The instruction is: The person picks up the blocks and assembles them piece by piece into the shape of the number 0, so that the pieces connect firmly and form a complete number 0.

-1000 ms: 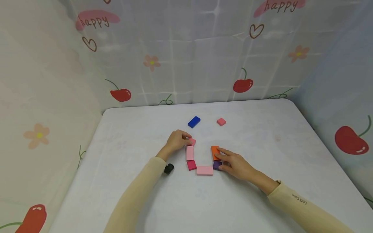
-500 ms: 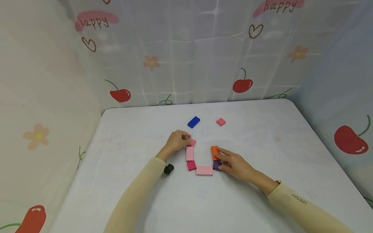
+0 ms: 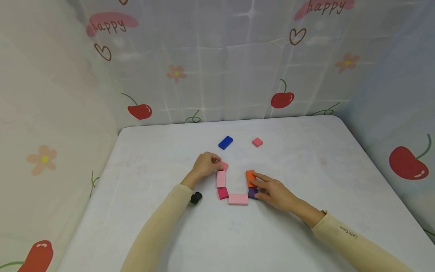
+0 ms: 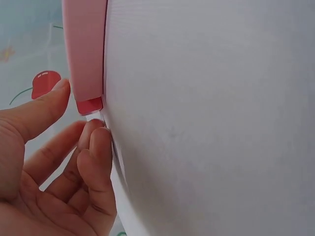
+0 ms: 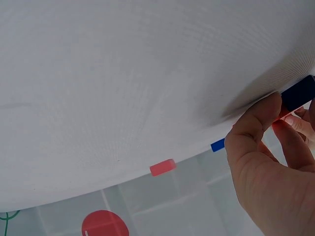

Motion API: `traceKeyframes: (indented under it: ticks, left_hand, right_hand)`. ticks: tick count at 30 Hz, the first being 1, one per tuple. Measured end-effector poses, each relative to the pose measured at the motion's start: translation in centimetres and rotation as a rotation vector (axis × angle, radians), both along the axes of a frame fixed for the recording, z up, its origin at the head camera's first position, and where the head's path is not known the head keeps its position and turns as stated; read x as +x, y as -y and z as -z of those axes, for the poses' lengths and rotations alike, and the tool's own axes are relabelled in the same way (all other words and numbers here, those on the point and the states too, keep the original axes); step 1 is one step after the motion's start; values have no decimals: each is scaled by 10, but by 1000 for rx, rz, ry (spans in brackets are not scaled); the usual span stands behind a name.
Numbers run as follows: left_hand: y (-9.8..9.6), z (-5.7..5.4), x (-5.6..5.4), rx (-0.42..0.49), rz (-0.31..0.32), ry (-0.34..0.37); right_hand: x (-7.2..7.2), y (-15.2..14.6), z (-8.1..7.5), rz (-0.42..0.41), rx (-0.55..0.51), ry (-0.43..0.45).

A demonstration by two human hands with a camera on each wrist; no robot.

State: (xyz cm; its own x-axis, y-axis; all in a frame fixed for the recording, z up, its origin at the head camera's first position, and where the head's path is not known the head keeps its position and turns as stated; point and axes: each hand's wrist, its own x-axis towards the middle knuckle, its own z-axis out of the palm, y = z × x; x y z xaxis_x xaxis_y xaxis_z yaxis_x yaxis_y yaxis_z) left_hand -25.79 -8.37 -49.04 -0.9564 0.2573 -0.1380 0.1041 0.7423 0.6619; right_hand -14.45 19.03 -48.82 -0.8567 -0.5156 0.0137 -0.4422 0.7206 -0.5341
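In the head view, flat coloured blocks form a U on the table. My left hand (image 3: 206, 164) pinches a small salmon-pink block (image 3: 224, 165) at the top of the left side. Below it come a long light-pink block (image 3: 221, 179) and a small crimson block (image 3: 223, 193); another light-pink block (image 3: 238, 199) forms the bottom. My right hand (image 3: 276, 192) grips the long orange block (image 3: 250, 177) with its fingertips, its thumb against the small purple block (image 3: 252, 193) below. In the right wrist view, the thumb (image 5: 268, 110) lies along the dark purple block (image 5: 299, 93).
Farther back on the white table (image 3: 163, 151) lie a blue block (image 3: 225, 142) and a small salmon-pink block (image 3: 257, 142). A small black object (image 3: 196, 198) shows beside the left cuff. Printed curtains (image 3: 231, 60) hang around the table's back and sides.
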Motion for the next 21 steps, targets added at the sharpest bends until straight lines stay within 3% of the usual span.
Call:
traceKeyframes:
  ticks: [5, 9, 14, 21]
  left_hand:
    - [2, -6, 6, -28, 6, -46]
    - [6, -14, 17, -74, 47, -158]
    - [14, -18, 37, -170, 191, -291]
    - [22, -12, 58, -236, 337, -341]
  right_hand:
    - [0, 1, 0, 1, 0, 2]
    - [0, 2, 0, -3, -3, 2]
    - [0, 1, -1, -2, -3, 2]
    - [0, 1, -1, -3, -14, 2]
